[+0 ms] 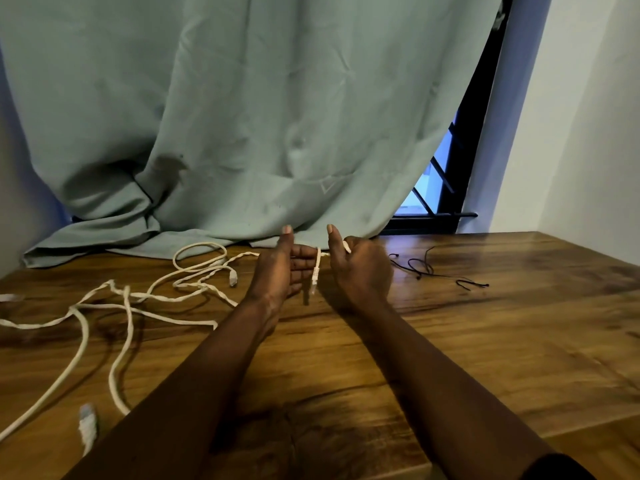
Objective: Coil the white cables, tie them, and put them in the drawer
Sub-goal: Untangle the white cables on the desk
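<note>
The white cables [128, 306] are spread in loose, tangled loops over the left half of the wooden counter [485, 341]. Their off-white sheaths look twisted, and pale plugs are fitted at the ends; one plug [86, 420] is seen near the front left edge. One stretch is lifted above the counter between both hands, close to the green curtain [242, 116]. It is gripped by the curled fingers of the right hand [360, 268], thumb raised. Its short free end [315, 271] is hung, plug lowest, in front of the left hand [277, 271], whose fingers are held straight and open. Thin black ties [429, 268] are laid further right.
</note>
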